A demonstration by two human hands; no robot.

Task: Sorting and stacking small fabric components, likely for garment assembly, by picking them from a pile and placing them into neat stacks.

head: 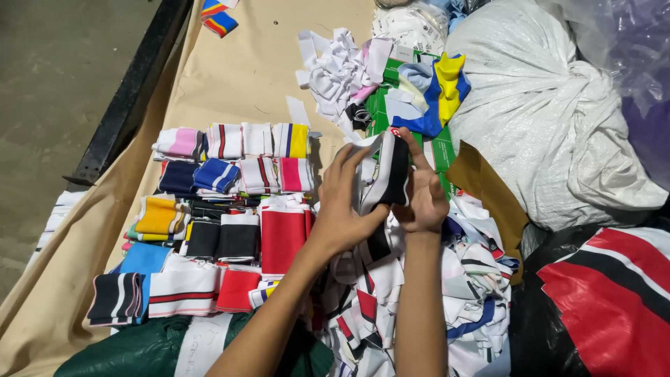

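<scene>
Folding at bench centre: left hand (343, 202) and right hand (421, 192) are both clamping a black-and-white knit strip (388, 173). Appearing light, soft and limp, it is best pinched along its folded edges. Sorted stacks (234, 199) are lying at nine o'clock.

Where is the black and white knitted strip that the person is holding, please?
In the head view, the black and white strip is right of centre, held between the left hand and right hand, above the loose pile of strips and right of the folded stacks.
</scene>
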